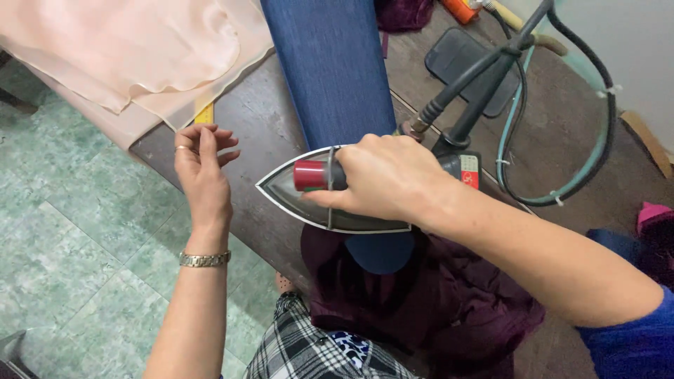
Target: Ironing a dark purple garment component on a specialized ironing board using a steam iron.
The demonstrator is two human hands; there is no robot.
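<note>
Now right hand (390, 179), fingers wrapped tight round the iron (309, 193) handle, over the blue sleeve board (333, 70); left hand (203, 168) lifted beside it, fingers loosely spread, holding nothing.

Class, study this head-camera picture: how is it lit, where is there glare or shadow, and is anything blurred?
Head view: soft, even light with faint shadows only; a dull sheen on the iron soleplate rim under the right hand; the left hand fingers slightly soft; the peach fabric is bright, nearly washed out; the maroon cloth is dark, its folds hard to read.
</note>
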